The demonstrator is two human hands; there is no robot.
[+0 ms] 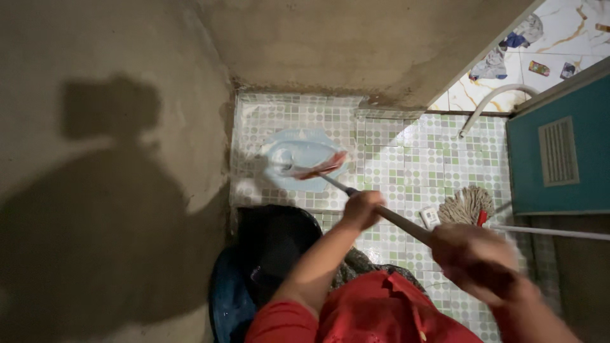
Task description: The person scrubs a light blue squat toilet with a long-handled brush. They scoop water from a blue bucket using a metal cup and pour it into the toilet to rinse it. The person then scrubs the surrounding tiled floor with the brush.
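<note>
Hands, left (361,209) and right (473,254), clamped on brush handle (400,221), red bristles (321,168) inside pale-blue squat toilet pan (286,152).

The green-dotted tiled floor (413,159) carries a pale blue squat pan (298,159), a string mop (467,204) and a dark bucket (273,244).

You stand in a dim room: bare concrete walls (114,127), a floor (413,159) of green-dotted tiles, a teal door (559,152) at your right, marble-patterned tiles (559,38) beyond.
</note>
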